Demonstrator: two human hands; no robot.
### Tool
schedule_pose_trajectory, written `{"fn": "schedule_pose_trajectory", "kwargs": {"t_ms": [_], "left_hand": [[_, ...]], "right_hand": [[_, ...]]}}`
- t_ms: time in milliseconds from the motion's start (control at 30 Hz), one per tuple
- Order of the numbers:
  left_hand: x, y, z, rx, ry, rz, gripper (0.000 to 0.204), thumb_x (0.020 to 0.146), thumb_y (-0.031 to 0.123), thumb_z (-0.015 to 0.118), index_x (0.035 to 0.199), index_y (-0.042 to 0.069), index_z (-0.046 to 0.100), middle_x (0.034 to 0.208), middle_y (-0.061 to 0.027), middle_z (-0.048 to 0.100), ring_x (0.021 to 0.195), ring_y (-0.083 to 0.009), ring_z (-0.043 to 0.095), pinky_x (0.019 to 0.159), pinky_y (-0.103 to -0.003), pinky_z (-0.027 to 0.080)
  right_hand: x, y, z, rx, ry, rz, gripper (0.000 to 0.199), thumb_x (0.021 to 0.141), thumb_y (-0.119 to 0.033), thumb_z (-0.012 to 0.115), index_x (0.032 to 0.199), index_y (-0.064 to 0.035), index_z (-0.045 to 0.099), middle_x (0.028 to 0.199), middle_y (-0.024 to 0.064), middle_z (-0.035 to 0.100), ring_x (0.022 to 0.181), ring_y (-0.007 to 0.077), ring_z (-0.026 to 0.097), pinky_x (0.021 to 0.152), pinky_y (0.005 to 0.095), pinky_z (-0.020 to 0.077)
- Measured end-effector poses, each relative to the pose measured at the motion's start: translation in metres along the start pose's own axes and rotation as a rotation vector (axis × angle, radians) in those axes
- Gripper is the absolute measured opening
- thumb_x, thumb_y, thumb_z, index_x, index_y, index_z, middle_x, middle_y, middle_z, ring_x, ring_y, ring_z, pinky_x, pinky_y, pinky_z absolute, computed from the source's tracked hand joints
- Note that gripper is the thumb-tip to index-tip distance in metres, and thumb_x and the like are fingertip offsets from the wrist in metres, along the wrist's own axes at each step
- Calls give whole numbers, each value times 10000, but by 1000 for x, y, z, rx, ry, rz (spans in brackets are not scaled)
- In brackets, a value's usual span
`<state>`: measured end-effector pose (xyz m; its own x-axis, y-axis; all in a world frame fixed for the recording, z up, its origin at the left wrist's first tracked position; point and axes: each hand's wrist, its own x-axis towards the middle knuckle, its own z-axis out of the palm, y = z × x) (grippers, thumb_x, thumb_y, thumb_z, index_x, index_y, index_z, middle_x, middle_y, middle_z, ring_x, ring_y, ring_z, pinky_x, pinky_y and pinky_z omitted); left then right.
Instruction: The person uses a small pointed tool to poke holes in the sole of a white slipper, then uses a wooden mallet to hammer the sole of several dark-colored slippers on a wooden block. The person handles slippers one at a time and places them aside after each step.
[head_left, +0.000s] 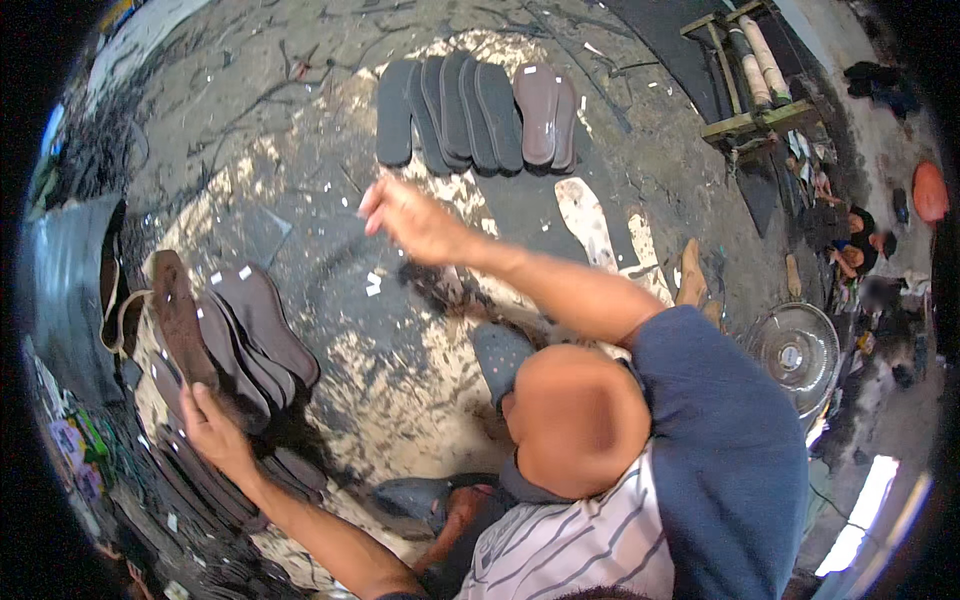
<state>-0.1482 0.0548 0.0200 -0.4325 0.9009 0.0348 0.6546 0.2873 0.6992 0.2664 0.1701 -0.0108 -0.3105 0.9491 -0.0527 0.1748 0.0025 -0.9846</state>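
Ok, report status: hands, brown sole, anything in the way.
Left hand gripping brown sole by its near end. Right hand apparently empty, near the row of dark soles. Grey-brown soles crowd close beside the held one.

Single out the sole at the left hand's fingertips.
The dark brown sole whose lower end meets the left hand; its mottled, browner face sets it apart from the plainer, greyer soles just right of it.

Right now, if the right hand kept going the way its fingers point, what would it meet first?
The way looks free: the right hand points leftward over littered floor, clear of the black soles. Its height above the floor is unclear.
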Motion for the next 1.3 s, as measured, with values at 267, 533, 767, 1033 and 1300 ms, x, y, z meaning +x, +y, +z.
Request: {"fn": "schedule_pose_trajectory", "kwargs": {"t_ms": [267,533,767,1033,1300], "left_hand": [[-53,25,153,155,-339,285,537,1017,197,689,1465,-52,528,1425,-251,603,1318,-338,577,1131,-430,419],[95,206,385,-253,-612,139,1032,915,567,753,1640,-17,307,1664,-260,381,1558,-424,330,1275,-476,246],[63,267,455,-257,-608,208,1004,806,488,903,1483,-118,476,1243,-214,609,1083,-291,619,973,-415,525],[64,279,512,-146,-791,395,1114,786,467,863,1579,-96,319,1532,-338,436,1448,-454,418,1180,-509,390],[48,274,385,-509,-665,428,1161,741,300,954,1639,11,277,1483,-290,529,1294,-440,563,1127,-510,441]], "right_hand": [[-3,133,-176,-294,828,33,382,983,-361,732,1161,-29,675,1131,113,730,1052,254,697,943,430,544],[-28,156,-290,-535,771,745,1390,704,-845,753,1614,94,284,1600,335,425,1533,470,350,1281,536,208],[-13,135,-260,-518,765,555,1175,738,-614,887,1579,42,392,1437,276,518,1381,425,473,1176,495,386],[13,142,-274,-407,742,492,967,803,-601,855,1518,-38,525,1406,262,593,1310,401,550,1105,504,462],[-13,114,-205,-320,665,311,922,827,-408,911,1488,57,466,1301,230,608,1284,313,580,1062,422,492]]}}
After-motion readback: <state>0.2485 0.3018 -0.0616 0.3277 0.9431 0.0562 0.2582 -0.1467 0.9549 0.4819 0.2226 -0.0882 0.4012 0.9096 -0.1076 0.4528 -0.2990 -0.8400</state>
